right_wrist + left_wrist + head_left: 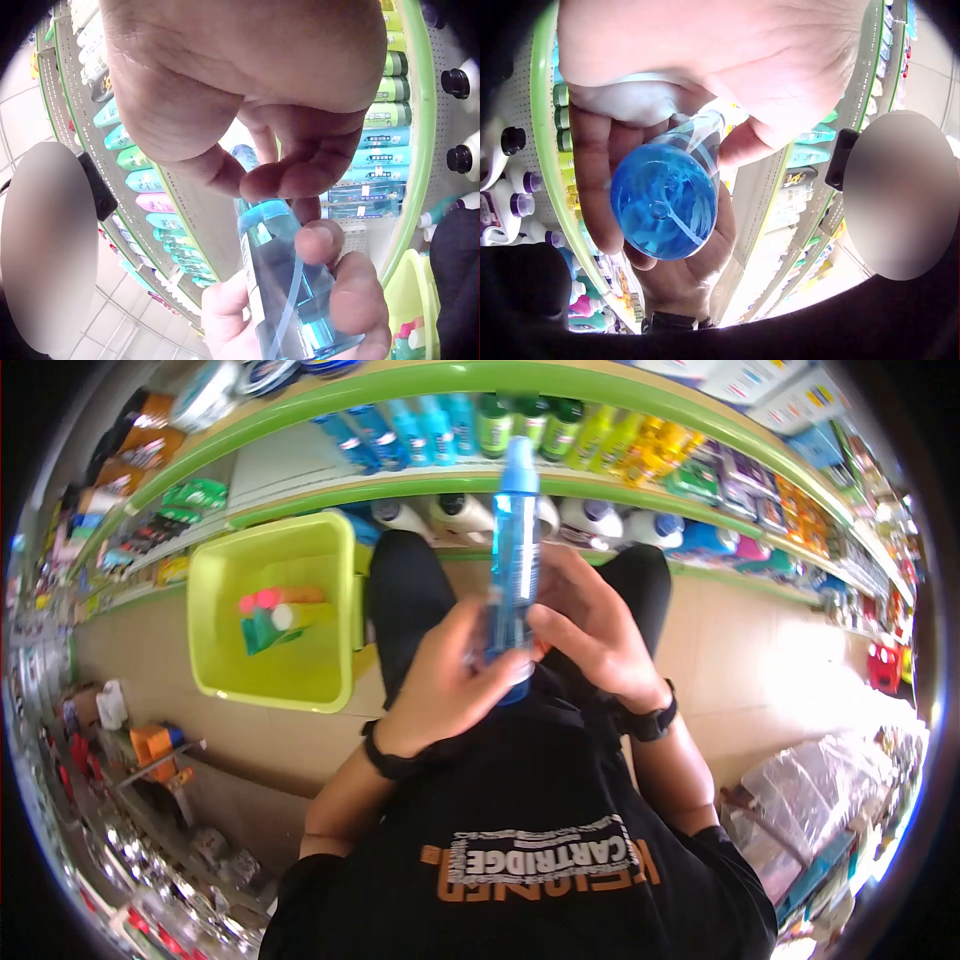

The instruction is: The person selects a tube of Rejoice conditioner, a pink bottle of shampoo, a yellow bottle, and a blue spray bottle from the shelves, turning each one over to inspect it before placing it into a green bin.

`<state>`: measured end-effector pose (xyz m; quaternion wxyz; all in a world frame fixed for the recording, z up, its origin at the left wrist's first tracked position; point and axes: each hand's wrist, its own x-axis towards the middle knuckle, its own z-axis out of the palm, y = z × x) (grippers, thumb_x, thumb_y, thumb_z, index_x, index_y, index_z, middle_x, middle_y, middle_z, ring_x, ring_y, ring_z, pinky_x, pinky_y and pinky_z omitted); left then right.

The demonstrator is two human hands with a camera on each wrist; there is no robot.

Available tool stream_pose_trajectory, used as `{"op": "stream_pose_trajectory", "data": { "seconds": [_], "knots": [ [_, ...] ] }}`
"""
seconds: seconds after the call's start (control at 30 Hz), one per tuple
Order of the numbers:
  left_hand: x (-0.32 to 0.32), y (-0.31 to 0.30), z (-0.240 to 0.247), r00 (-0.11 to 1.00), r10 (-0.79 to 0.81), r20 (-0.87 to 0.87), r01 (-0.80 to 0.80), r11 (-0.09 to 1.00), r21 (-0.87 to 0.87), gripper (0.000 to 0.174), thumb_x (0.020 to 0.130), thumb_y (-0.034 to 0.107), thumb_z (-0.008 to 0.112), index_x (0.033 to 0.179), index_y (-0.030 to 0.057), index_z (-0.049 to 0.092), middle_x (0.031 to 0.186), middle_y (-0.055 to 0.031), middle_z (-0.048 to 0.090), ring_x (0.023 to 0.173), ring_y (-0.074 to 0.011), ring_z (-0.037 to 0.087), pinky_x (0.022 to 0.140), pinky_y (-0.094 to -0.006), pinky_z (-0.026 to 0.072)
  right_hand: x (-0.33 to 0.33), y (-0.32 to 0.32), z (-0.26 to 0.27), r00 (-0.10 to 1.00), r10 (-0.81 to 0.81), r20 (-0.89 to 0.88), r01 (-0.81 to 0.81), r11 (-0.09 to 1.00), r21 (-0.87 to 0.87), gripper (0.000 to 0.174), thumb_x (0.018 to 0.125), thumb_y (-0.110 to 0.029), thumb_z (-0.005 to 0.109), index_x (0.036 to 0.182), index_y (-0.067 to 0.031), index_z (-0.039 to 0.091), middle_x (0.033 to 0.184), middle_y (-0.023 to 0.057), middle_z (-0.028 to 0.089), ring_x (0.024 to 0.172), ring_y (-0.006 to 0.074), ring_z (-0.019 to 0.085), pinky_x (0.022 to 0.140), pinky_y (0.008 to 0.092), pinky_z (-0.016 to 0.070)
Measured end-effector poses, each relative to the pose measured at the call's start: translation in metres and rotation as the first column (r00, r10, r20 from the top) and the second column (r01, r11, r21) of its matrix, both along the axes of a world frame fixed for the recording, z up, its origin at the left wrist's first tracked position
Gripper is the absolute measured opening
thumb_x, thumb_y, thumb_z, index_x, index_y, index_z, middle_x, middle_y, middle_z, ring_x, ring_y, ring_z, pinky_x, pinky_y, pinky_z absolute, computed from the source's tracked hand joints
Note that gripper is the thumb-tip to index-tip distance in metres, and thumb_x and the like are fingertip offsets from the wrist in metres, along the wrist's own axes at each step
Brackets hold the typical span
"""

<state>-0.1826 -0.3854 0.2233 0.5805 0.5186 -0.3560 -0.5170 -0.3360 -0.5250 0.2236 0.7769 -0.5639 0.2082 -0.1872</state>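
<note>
A slim clear-blue spray bottle with a light-blue cap stands before my body in the head view, blurred. My left hand grips its lower part, thumb across the front. From the other side, my right hand curls its thumb and fingers against the bottle higher up. In the left wrist view the round base of the bottle faces the camera, with liquid and a thin tube inside. The right wrist view shows right fingertips over the upper bottle, while left fingers wrap its body.
A yellow-green basket with a few colourful items stands on the floor at my left. Ahead, a green-edged shelf holds rows of bottles, with white jugs below. Plastic-wrapped goods lie at the lower right.
</note>
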Motion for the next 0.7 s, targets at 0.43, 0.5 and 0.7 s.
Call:
{"op": "stream_pose_trajectory", "data": {
  "seconds": [0.43, 0.5, 0.7],
  "knots": [
    [0.072, 0.01, -0.015, 0.933, 0.189, 0.307, -0.213, 0.976, 0.049, 0.035, 0.105, 0.024, 0.067, 0.13, 0.0034, 0.055, 0.098, -0.0069, 0.07, 0.079, -0.0164, 0.071, 0.066, -0.0274, 0.0519, 0.017, 0.002, -0.005, 0.974, 0.201, -0.106, -0.188, 0.974, 0.123, 0.049, 0.107, -0.019, 0.054, 0.15, 0.0045, 0.049, 0.107, 0.0102, 0.068, 0.089, 0.0149, 0.066, 0.083, 0.029, 0.0532],
    [0.086, 0.015, -0.009, 0.985, 0.171, 0.003, -0.171, 0.983, 0.073, 0.032, 0.109, 0.027, 0.06, 0.131, 0.0048, 0.057, 0.098, -0.0055, 0.069, 0.079, -0.0158, 0.071, 0.061, -0.0241, 0.0472, 0.02, 0.0, -0.003, 0.916, 0.395, -0.068, -0.369, 0.897, 0.245, 0.052, 0.105, -0.014, 0.05, 0.153, 0.0051, 0.046, 0.109, 0.0146, 0.07, 0.086, 0.018, 0.068, 0.082, 0.0301, 0.0543],
    [0.101, 0.04, 0.003, 0.986, 0.15, 0.076, -0.153, 0.987, 0.043, 0.022, 0.108, 0.022, 0.063, 0.122, 0.0053, 0.06, 0.1, -0.0037, 0.068, 0.077, -0.0119, 0.072, 0.062, -0.0226, 0.0491, 0.039, 0.009, 0.001, 0.836, 0.541, -0.091, -0.499, 0.819, 0.282, 0.051, 0.107, -0.015, 0.053, 0.154, 0.0022, 0.046, 0.12, 0.0134, 0.07, 0.097, 0.017, 0.068, 0.089, 0.0302, 0.054]
  ]
}}
